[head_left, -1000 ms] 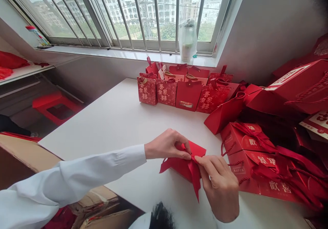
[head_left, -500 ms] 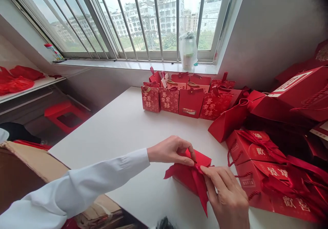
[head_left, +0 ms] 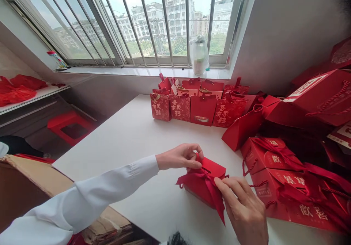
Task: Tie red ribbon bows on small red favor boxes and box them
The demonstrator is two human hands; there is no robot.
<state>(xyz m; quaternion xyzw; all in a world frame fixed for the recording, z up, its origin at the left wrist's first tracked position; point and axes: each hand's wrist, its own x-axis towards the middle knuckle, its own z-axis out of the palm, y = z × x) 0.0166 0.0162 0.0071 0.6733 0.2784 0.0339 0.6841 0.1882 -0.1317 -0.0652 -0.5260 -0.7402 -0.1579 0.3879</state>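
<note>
White table (head_left: pixel 131 139); red box (head_left: pixel 201 184) between both hands' grip.

Red gift bags (head_left: pixel 203 110) line the white table (head_left: pixel 131 139).

The left hand (head_left: pixel 179 157) and right hand (head_left: pixel 244 208) have drawn apart; the ribbon (head_left: pixel 206 173) knot on the box (head_left: pixel 196 188) is tighter.

White table (head_left: pixel 131 139), small red box (head_left: pixel 216 167), gift bags (head_left: pixel 203 110), stacked boxes (head_left: pixel 271 157)
</note>
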